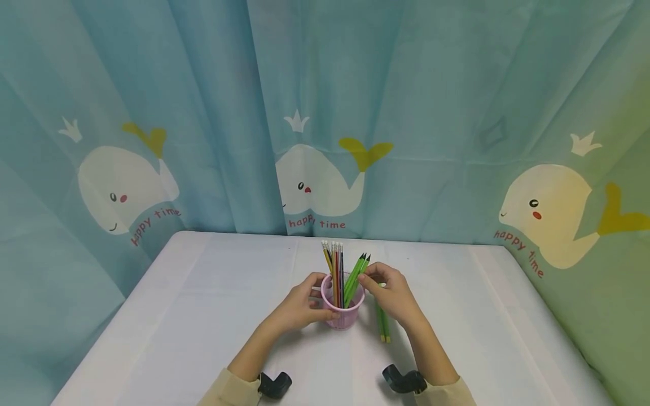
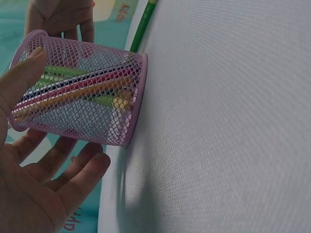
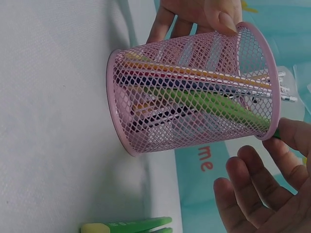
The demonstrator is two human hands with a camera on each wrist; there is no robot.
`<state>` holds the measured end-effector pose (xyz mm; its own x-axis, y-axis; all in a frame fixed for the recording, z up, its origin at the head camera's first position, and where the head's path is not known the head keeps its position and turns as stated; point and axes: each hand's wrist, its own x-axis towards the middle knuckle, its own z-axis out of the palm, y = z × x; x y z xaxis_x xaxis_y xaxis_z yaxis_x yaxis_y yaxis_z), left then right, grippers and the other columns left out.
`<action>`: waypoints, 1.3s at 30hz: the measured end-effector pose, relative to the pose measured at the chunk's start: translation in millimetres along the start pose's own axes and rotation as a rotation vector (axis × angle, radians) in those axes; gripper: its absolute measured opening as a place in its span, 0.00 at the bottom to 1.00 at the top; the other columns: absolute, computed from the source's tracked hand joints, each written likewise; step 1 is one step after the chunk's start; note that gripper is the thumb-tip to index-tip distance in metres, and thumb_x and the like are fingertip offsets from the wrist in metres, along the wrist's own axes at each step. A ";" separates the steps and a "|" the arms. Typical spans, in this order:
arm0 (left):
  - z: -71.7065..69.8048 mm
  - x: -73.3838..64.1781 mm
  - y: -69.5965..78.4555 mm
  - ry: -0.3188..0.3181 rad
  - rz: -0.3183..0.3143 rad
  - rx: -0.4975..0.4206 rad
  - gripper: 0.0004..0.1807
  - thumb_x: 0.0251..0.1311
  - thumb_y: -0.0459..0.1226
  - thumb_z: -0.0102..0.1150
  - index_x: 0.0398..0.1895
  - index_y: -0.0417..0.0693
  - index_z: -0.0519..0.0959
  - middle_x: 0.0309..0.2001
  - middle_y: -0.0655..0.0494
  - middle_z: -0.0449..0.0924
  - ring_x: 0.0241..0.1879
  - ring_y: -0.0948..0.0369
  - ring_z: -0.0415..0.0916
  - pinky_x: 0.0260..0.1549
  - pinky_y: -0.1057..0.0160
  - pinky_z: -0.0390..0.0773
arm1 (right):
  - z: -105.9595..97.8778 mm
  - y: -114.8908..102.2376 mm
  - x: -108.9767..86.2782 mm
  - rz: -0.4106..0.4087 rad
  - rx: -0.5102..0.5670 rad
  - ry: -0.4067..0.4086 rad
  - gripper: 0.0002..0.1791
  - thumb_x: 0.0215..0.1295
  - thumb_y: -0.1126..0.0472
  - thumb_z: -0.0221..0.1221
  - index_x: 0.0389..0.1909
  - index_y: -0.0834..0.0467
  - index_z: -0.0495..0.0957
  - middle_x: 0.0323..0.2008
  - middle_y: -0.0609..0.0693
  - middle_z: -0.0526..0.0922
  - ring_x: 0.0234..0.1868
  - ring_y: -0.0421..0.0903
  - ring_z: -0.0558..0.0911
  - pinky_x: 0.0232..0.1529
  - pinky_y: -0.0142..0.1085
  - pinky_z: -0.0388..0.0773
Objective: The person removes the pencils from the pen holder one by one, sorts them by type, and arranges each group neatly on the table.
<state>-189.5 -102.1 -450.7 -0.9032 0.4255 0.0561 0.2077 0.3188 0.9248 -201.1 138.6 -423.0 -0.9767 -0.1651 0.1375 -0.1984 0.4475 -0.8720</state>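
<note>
A pink mesh pencil cup (image 1: pixel 341 320) stands upright on the white table. My left hand (image 1: pixel 297 306) holds its side, with the thumb at the front and fingers around the left. Several dark, red and yellow pencils (image 1: pixel 336 273) lean inside it, eraser ends up. Beside them, green pencils (image 1: pixel 354 283) stand in the cup with their dark points up. At the right rim, my right hand (image 1: pixel 398 294) pinches a green pencil between thumb and index finger; the right wrist view mostly hides that grip. Its other fingers (image 3: pixel 252 187) spread away from the mesh.
More green pencils (image 1: pixel 383 324) lie on the table (image 1: pixel 213 316) just right of the cup, below the right hand. A blue curtain (image 1: pixel 437 113) with whale prints hangs behind the table's back edge.
</note>
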 end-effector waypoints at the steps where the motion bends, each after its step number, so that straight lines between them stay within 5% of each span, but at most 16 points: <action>1: 0.2 -0.1 0.2 0.001 -0.004 0.002 0.40 0.51 0.40 0.76 0.65 0.44 0.66 0.62 0.46 0.74 0.58 0.46 0.77 0.57 0.47 0.80 | -0.3 0.0 -0.2 -0.001 -0.001 0.002 0.08 0.68 0.54 0.63 0.38 0.55 0.81 0.38 0.49 0.86 0.43 0.46 0.82 0.43 0.39 0.79; 39: 0.6 -0.7 3.3 0.006 -0.011 -0.022 0.39 0.51 0.38 0.76 0.65 0.44 0.66 0.62 0.45 0.74 0.58 0.46 0.77 0.57 0.48 0.79 | -21.3 -15.8 -6.3 -0.096 0.018 0.096 0.08 0.70 0.55 0.61 0.40 0.57 0.81 0.41 0.49 0.85 0.48 0.46 0.81 0.46 0.41 0.79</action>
<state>-187.9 -100.9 -447.9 -0.9075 0.4173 0.0479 0.1893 0.3046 0.9335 -193.6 151.3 -400.1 -0.9567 -0.1212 0.2645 -0.2909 0.4173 -0.8610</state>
